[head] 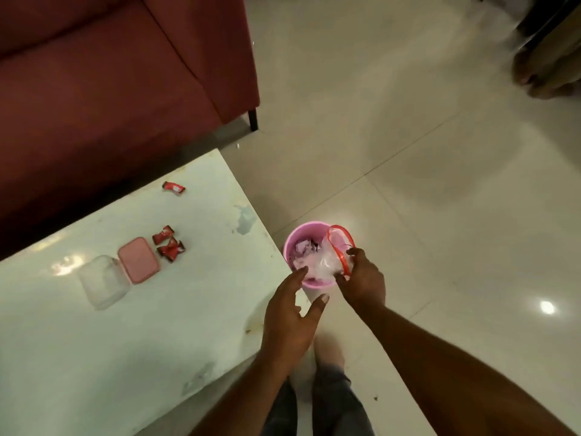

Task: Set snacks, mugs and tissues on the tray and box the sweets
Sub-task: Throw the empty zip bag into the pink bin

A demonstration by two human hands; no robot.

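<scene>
Sweets (pixel 168 245) in crinkled red wrappers lie on the glossy white surface (pixel 94 341) beside a pink lid (pixel 138 260) and clear box (pixel 103 281); bare floor lies beyond its edge. Right hand (pixel 361 280) pinches a clear bag (pixel 330 262) over a pink bin (pixel 295 237); left hand (pixel 290 316) spread, empty

A pale whitish glossy counter (pixel 94 325), blotched with grey chips, is seen beside a dark maroon fabric sofa (pixel 110 89). Small sweets in red wrappers (pixel 168 243) are laid by a pink rectangular plastic lid (pixel 138 260) and a clear plastic box (pixel 103 281). A round pink plastic bin (pixel 294 243) is lined with a clear bag edged in red (pixel 336 247). Cream floor tiles (pixel 440 152) are crossed by thin dark joints.
</scene>
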